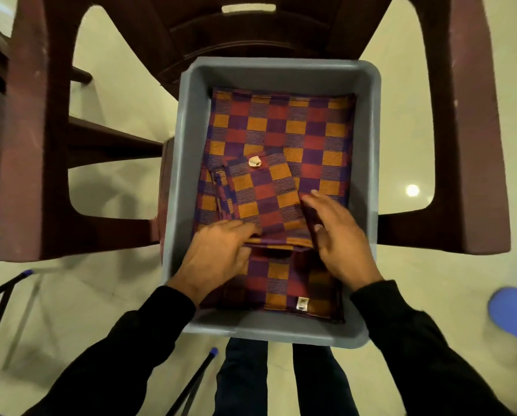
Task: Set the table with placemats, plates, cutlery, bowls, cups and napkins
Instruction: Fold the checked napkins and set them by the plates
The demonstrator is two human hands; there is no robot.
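A grey plastic bin (177, 139) stands on a maroon chair and holds checkered orange, red and purple cloths. A large flat placemat (284, 121) fills the far part. A smaller folded napkin (266, 196) with a white tag lies on top in the middle. Another folded cloth (284, 280) with a tag lies at the near end. My left hand (218, 256) pinches the near edge of the folded napkin, fingers on top. My right hand (335, 235) rests with fairly straight fingers along the napkin's right edge.
The maroon plastic chair (35, 145) has armrests on both sides of the bin. Black rods with blue tips (209, 355) slant over the floor at the lower left. A blue object (515, 313) lies at the right edge. My legs show below the bin.
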